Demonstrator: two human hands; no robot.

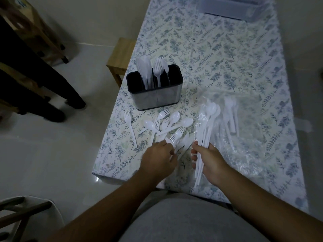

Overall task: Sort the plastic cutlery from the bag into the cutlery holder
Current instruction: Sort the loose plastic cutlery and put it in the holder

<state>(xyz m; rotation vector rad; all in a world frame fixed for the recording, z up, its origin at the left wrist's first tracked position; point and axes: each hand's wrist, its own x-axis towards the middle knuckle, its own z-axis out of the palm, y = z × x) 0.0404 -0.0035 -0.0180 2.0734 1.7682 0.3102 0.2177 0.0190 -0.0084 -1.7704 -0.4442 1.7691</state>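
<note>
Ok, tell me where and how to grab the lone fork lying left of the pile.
Pinch the lone fork at its handle end, coming from the near side with the left hand. It lies flat, apart from the pile, handle pointing towards you.

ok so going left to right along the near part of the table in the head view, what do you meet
lone fork → left hand reaching into the loose pile of forks and spoons → right hand gripping a bundle of cutlery → clear plastic bag

Holder: brushed metal shell, black matt liner | cutlery: white plastic, smooth, slight gloss | bag: clear crinkled film, glossy | tablecloth: floral print, smooth | stool: matt wood
</note>
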